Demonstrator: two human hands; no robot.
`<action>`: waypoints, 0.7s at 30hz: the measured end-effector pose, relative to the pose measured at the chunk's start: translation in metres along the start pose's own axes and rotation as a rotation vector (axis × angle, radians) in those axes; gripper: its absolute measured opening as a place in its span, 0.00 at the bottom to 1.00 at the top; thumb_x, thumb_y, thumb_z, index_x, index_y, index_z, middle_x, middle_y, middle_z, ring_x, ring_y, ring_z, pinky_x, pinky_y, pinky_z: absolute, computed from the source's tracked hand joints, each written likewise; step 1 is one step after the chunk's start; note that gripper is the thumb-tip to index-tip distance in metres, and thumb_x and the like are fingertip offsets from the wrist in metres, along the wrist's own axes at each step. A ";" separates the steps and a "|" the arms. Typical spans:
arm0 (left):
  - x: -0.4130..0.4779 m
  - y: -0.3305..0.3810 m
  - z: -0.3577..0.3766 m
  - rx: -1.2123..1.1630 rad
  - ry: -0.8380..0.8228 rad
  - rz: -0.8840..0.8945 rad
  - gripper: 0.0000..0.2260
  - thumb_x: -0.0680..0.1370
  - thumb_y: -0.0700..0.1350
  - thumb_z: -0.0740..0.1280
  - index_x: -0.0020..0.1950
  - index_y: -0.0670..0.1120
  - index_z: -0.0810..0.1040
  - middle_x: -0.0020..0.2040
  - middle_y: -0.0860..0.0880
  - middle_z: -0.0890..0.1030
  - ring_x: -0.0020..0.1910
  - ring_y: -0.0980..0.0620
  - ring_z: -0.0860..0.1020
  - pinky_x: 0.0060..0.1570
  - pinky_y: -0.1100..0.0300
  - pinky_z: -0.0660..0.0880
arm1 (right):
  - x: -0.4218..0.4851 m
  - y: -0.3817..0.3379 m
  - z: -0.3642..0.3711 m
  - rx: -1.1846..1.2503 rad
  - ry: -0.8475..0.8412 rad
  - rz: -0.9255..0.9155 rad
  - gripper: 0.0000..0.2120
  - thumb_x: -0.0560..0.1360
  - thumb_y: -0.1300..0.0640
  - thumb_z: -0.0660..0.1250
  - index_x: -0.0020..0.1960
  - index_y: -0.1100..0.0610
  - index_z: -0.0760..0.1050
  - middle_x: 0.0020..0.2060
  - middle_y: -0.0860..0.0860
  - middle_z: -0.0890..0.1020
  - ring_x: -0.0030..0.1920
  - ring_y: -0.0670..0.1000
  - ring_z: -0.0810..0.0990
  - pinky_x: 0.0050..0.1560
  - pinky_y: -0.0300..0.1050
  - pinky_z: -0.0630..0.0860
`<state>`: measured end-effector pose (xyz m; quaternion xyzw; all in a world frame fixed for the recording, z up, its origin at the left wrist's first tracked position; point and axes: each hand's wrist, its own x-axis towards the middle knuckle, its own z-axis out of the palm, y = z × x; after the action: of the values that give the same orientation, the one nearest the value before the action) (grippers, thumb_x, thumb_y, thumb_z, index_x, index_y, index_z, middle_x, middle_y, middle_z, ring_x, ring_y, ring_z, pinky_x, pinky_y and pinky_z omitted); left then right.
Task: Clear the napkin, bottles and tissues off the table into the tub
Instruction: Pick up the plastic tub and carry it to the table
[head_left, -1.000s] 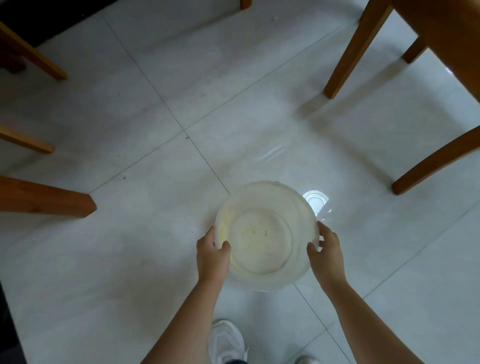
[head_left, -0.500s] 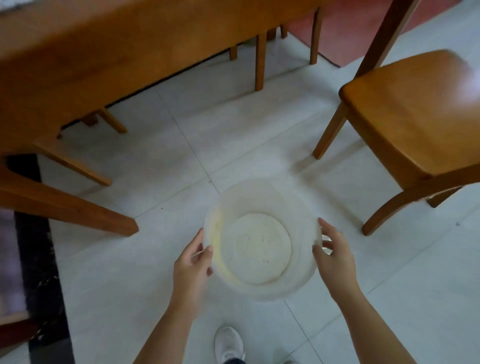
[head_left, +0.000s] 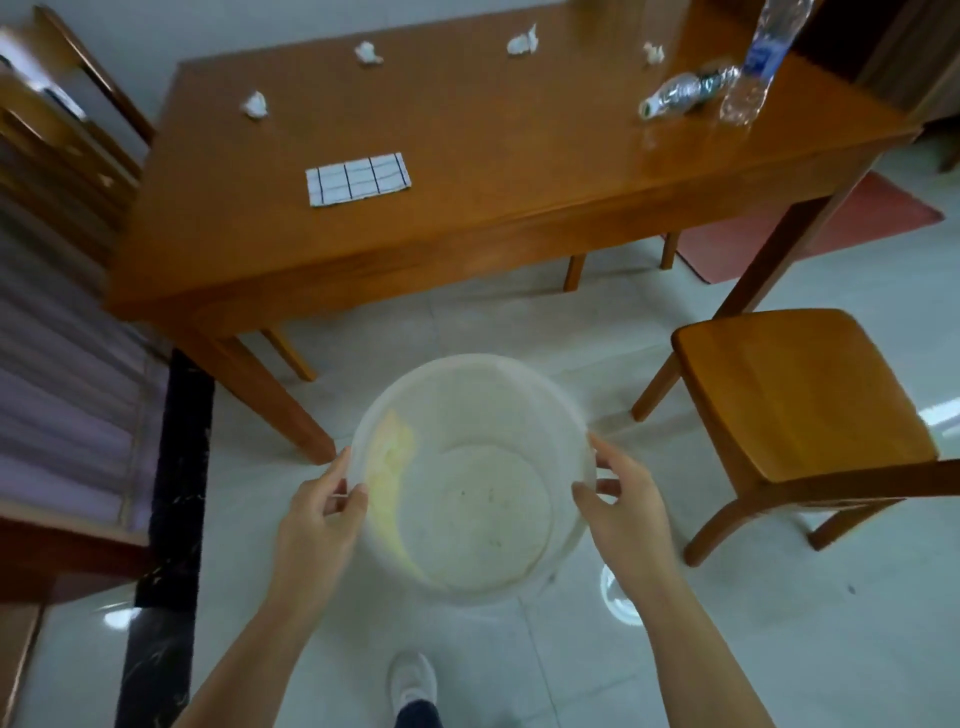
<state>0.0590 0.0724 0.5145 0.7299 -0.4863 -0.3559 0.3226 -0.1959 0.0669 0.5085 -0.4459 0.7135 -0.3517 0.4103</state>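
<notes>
I hold a round translucent white tub (head_left: 467, 384) by its rim above the floor, in front of the wooden table (head_left: 519, 171). My left hand (head_left: 319, 512) grips the left rim and my right hand (head_left: 621, 501) grips the right rim. Nothing lies in the tub. On the table lie a white napkin with dark grid lines (head_left: 357, 178), several crumpled tissues (head_left: 255, 105) (head_left: 368, 52) (head_left: 523, 42) (head_left: 653, 53), a crushed bottle on its side (head_left: 685, 92) and an upright clear water bottle (head_left: 758, 62) at the far right.
A wooden chair (head_left: 800, 410) stands at the right of the tub, close to my right hand. Another chair (head_left: 78, 119) stands at the table's left end. A red mat (head_left: 831, 223) lies beyond the table. My shoe (head_left: 413, 675) shows below on the white tiles.
My view has risen from the floor to the table top, and the napkin, tissues and bottles have come into sight. The tub has come up, still held in both hands.
</notes>
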 end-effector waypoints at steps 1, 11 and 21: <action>-0.005 0.007 -0.009 0.004 0.017 0.024 0.19 0.77 0.42 0.63 0.68 0.51 0.69 0.53 0.43 0.78 0.50 0.46 0.76 0.54 0.49 0.73 | -0.005 -0.009 -0.004 0.000 -0.009 -0.015 0.23 0.72 0.60 0.66 0.65 0.47 0.67 0.58 0.49 0.73 0.46 0.44 0.75 0.37 0.31 0.70; -0.043 0.056 -0.084 -0.220 0.088 0.044 0.21 0.76 0.40 0.64 0.65 0.60 0.68 0.39 0.59 0.81 0.36 0.58 0.79 0.37 0.63 0.76 | -0.050 -0.103 -0.036 0.065 -0.092 -0.194 0.20 0.72 0.63 0.66 0.58 0.45 0.71 0.52 0.49 0.75 0.46 0.43 0.75 0.37 0.33 0.69; -0.041 0.064 -0.174 -0.450 0.133 0.051 0.18 0.76 0.41 0.63 0.54 0.65 0.73 0.43 0.64 0.82 0.40 0.62 0.80 0.30 0.67 0.76 | -0.064 -0.189 0.012 0.115 -0.176 -0.238 0.17 0.73 0.65 0.64 0.59 0.51 0.73 0.51 0.52 0.78 0.50 0.54 0.77 0.53 0.56 0.76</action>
<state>0.1622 0.1120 0.6687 0.6488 -0.3905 -0.3984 0.5175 -0.1026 0.0571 0.6844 -0.5321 0.5956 -0.3978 0.4514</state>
